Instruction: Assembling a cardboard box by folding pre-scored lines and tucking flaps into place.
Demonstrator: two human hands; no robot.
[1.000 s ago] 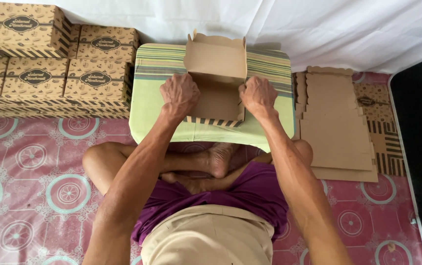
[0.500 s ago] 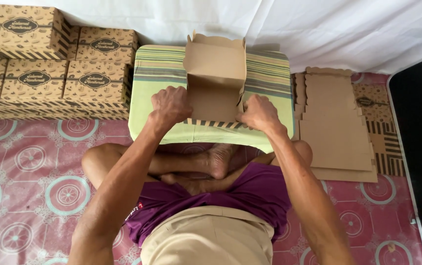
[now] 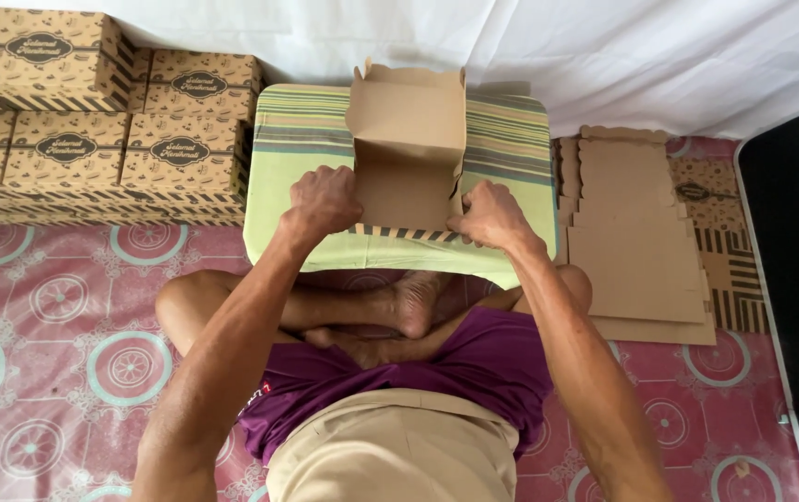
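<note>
Folding is the step I judge in hand: my left hand (image 3: 323,200) and right hand (image 3: 485,214) each clamp a side wall of the half-formed cardboard box (image 3: 406,153) on the striped cushion (image 3: 511,139). Next the lid wants tucking. Fingertips stay hidden inside the walls.

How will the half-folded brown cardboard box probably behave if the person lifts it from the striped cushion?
The cardboard box is probably light, since it is thin and empty. Its walls may flex or spring open, because the lid stands unfastened and both the left hand and right hand press its sides. It looks matte, so hardly slippery.
</note>
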